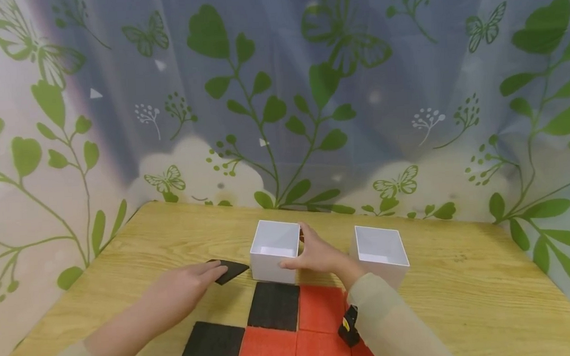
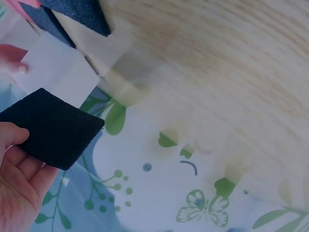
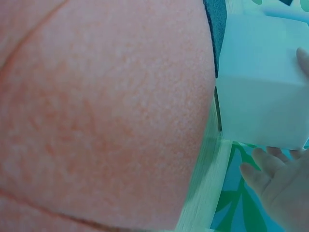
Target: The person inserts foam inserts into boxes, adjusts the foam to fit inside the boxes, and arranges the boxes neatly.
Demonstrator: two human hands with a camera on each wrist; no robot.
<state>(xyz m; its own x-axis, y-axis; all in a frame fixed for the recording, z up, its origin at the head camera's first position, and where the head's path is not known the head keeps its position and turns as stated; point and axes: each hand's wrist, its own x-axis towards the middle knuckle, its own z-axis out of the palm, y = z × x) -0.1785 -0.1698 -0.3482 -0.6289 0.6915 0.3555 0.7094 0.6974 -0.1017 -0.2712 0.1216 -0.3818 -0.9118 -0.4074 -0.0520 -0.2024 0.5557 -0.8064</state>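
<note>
**Both hands at the near white box**

Nearest: red & black felt squares (image 1: 291,331) laid as a patch on the counter (image 1: 486,296), just in front of the near white box (image 1: 274,251). Right hand (image 1: 317,256) wraps that box's right side, thumb on the front wall, fingers over the far rim. Left hand (image 1: 185,288), left of the box, pinches a loose black square (image 1: 229,269) w/ thumb on top & fingers under; wrist view shows the square lifted off the wood. Second white box (image 1: 381,253) stands to the right of the first, apart. Behind: leaf & butterfly curtain (image 1: 281,93).
</note>
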